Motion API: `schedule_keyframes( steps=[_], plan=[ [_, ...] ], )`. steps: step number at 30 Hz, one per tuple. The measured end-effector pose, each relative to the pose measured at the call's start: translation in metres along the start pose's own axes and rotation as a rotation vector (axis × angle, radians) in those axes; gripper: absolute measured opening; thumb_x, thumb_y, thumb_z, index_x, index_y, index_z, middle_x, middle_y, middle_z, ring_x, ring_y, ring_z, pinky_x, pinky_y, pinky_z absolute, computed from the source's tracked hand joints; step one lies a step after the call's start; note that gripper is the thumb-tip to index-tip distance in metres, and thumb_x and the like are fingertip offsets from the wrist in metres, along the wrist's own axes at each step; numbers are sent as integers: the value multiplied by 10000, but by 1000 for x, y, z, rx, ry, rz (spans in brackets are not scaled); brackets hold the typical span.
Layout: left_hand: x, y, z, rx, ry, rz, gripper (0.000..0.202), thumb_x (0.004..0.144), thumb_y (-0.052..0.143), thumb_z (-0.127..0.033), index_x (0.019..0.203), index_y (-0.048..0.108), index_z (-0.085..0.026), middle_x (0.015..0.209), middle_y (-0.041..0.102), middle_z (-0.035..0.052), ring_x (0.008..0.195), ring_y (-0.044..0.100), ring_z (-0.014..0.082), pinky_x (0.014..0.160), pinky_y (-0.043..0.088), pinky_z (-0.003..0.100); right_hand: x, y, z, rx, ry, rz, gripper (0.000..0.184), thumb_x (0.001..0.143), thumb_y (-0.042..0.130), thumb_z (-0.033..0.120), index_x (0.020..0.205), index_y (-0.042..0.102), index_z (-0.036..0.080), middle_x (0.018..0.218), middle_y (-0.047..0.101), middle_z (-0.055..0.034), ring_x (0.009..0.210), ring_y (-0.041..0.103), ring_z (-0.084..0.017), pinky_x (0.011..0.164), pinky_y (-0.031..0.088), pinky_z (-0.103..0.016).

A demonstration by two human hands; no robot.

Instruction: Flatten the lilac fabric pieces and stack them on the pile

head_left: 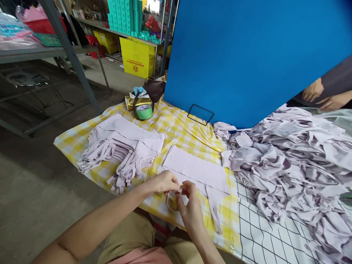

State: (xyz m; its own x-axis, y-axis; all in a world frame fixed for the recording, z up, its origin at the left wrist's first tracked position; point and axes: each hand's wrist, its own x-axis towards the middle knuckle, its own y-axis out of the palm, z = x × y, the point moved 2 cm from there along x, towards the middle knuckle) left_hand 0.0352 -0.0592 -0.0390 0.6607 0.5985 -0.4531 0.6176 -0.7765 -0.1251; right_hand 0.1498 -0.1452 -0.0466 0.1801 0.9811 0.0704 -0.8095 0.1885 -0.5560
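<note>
A pale lilac strappy top (196, 167) lies flat on the yellow checked tablecloth (181, 126), its straps toward me. My left hand (165, 182) is closed in a pinch at the end of one strap. Close beside it, my right hand (190, 205) is closed on the same strap, thumb against fingers. Something small shows between the fingertips, too small to make out. A narrow loop of the strap hangs below my hands, and the other strap lies loose to the right. Left of my hands is a neat stack of like tops (132, 134), straps hanging toward the table edge.
A loose heap of lilac fabric (288, 165) covers the right side. Behind stand a large blue panel (247, 58) and a black wire frame (200, 114). Green tape (144, 112) sits at the back left. Another person's hands (313, 90) are at far right. Metal racks are left.
</note>
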Motion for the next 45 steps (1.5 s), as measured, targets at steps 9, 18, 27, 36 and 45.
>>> schedule_keyframes(
  steps=[9,18,27,36,45],
  plan=[
    [13,-3,-4,-58,-123,89,170,652,479,-277,527,439,-170,408,364,-72,334,311,64,369,215,199,8,2,-5,-356,-249,-95,214,894,319,196,810,516,198,731,511,-23,597,503,-139,547,378,-241],
    [41,-8,-5,778,500,-314,235,730,518,-106,946,591,-165,1002,581,55,932,523,192,810,397,287,49,-27,-18,-156,95,-82,289,769,458,413,724,618,176,660,632,-53,601,566,-186,581,400,-276],
    [59,-6,1,1143,676,-334,105,811,521,-136,859,614,-136,903,592,62,915,512,205,824,373,327,79,-23,-43,-102,187,-18,326,712,460,435,660,641,168,540,627,-35,506,547,-179,501,398,-265],
    [70,-12,-1,864,501,-346,103,816,554,-197,809,656,-185,882,595,16,930,505,175,803,380,298,84,-21,-38,-168,110,-30,317,751,454,399,706,666,169,629,674,-60,572,584,-192,546,398,-270],
    [72,-13,-6,889,444,-317,128,826,514,-186,799,639,-172,898,601,34,964,498,200,803,384,320,87,-13,-35,-319,-82,-26,284,834,420,316,747,658,187,758,667,-63,641,585,-179,616,396,-271]
  ],
)
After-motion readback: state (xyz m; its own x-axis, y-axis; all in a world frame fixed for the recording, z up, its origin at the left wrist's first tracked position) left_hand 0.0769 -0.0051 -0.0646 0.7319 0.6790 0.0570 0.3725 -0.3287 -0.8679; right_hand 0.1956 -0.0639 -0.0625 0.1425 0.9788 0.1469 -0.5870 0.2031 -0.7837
